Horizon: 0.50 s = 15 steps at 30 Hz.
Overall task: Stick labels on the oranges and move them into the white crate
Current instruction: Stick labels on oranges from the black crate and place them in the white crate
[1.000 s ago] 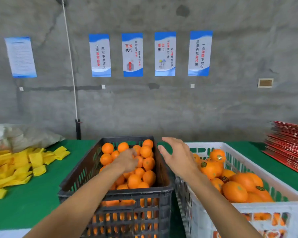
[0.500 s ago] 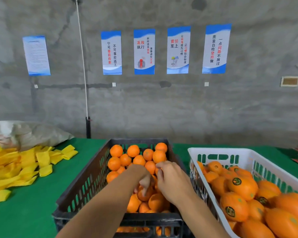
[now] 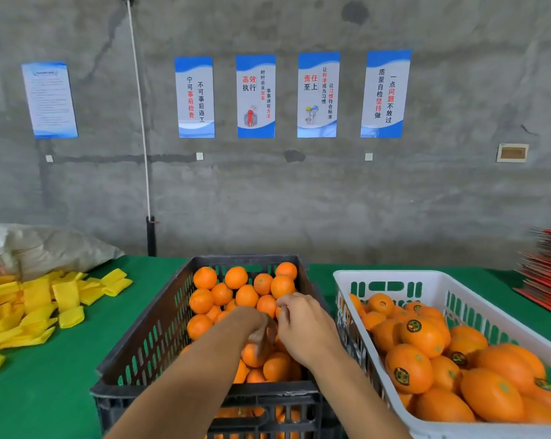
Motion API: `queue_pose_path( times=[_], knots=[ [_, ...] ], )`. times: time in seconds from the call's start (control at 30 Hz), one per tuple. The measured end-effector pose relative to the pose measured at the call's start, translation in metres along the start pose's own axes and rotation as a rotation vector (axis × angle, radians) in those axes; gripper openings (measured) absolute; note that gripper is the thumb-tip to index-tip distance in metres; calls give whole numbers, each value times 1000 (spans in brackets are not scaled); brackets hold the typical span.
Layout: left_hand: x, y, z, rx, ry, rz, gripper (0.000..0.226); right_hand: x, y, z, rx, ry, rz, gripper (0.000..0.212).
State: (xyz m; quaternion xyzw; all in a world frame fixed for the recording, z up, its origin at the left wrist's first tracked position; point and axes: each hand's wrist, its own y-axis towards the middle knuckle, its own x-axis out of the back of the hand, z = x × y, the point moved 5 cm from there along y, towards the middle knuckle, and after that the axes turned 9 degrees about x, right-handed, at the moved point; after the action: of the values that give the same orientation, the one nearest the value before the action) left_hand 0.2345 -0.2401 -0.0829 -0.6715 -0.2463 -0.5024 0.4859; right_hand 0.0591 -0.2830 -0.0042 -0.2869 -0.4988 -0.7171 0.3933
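Both hands (image 3: 302, 327) down among oranges (image 3: 252, 354) in black crate (image 3: 141, 353); grips unclear. Firm, round, likely to roll. Best cupped around the middle.

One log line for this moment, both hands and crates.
left hand: among oranges | right hand: same | black crate: hands inside | white crate: labelled oranges

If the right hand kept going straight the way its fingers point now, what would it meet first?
The right hand is over the black crate, fingers curled forward and down. Going on, it would probably meet the unlabelled oranges just beyond its fingertips, though depth is hard to judge from this view.
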Motion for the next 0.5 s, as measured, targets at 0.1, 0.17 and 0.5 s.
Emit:
queue_pose_path(
  times=[0.1, 0.17, 0.5],
  knots=[
    [15, -10, 3, -105, -46, 13, 77, 2, 1, -1, -24, -11, -14, 28],
    [35, -24, 7, -168, -119, -112, 77, 2, 2, -2, -42, -17, -12, 31],
    [50, -201, 43, -680, -1129, -609, 54, 48, -50, 48, 294, 14, -353, 68]
  ],
)
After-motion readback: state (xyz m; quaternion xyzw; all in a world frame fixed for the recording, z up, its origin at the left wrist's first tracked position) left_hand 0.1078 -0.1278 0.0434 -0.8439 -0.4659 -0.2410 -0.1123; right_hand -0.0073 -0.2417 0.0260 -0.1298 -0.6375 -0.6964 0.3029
